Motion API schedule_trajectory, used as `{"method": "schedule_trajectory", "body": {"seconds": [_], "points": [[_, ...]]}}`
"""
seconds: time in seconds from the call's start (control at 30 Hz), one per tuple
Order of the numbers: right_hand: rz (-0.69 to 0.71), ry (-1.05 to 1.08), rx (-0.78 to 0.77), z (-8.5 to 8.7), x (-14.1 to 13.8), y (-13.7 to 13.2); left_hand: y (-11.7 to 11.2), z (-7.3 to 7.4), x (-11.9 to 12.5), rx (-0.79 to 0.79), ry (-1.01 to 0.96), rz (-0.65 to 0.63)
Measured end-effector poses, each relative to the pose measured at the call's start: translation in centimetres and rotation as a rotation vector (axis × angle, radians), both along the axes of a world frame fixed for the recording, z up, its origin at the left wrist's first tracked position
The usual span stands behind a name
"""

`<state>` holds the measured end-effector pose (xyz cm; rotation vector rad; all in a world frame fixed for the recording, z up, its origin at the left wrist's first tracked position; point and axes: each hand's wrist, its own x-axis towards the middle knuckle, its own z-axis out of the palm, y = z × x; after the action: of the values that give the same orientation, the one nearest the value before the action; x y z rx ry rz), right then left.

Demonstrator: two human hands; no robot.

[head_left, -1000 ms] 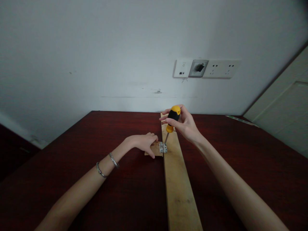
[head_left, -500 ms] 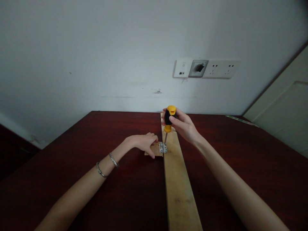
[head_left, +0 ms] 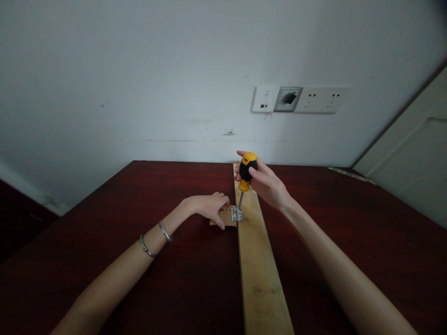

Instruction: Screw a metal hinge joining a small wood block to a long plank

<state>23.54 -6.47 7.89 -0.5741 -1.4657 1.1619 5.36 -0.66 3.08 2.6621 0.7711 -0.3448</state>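
Observation:
My right hand grips the yellow and black handle of a screwdriver, which stands nearly upright with a slight tilt. Its shaft runs down to the far part of a metal hinge. One leaf of the hinge lies on a long wooden plank, the other on a small wooden block butted against the plank's left side. Thumb on the near side and fingers on the far side, my left hand clasps that block. The screwdriver's tip and any screw under it are too small to make out.
The plank lies lengthwise on a dark red table and reaches nearly to the white wall. Wall sockets sit above the table's back edge. A pale door panel stands at the right.
My right fingers have shifted around the screwdriver handle, with one finger now stretched out behind it, and the handle has turned slightly. The left hand, block and plank stay put.

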Motion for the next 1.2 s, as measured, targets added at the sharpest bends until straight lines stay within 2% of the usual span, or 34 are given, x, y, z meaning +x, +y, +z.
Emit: {"method": "schedule_trajectory", "body": {"seconds": [0.23, 0.43, 0.57, 0.67, 0.8, 0.93, 1.07, 1.2], "points": [[0.042, -0.015, -0.027, 0.1, 0.6, 0.2, 0.0, 0.0, 0.0, 0.003, 0.007, -0.005], [-0.12, -0.034, 0.066, -0.3, 0.4, 0.6, 0.0, 0.0, 0.0, -0.002, -0.005, -0.012], [-0.156, -0.081, 0.092, -0.4, 0.1, 0.6, -0.1, 0.1, 0.1, -0.009, 0.013, 0.003], [-0.098, -0.096, 0.063, -0.3, 0.1, 0.4, 0.0, 0.1, 0.0, -0.004, -0.001, -0.005], [0.033, -0.006, -0.019, 0.0, 0.2, 0.3, 0.1, -0.1, 0.0, -0.011, -0.012, 0.001], [0.056, -0.009, -0.036, 0.0, 0.4, 0.4, 0.1, -0.2, 0.0, -0.016, -0.016, 0.002], [-0.003, -0.128, 0.032, 0.3, 0.7, 0.3, 0.1, 0.0, 0.0, -0.012, -0.009, 0.005], [-0.115, -0.119, 0.118, 0.6, 0.7, 0.1, 0.1, 0.0, 0.0, -0.01, -0.007, 0.001]]}}
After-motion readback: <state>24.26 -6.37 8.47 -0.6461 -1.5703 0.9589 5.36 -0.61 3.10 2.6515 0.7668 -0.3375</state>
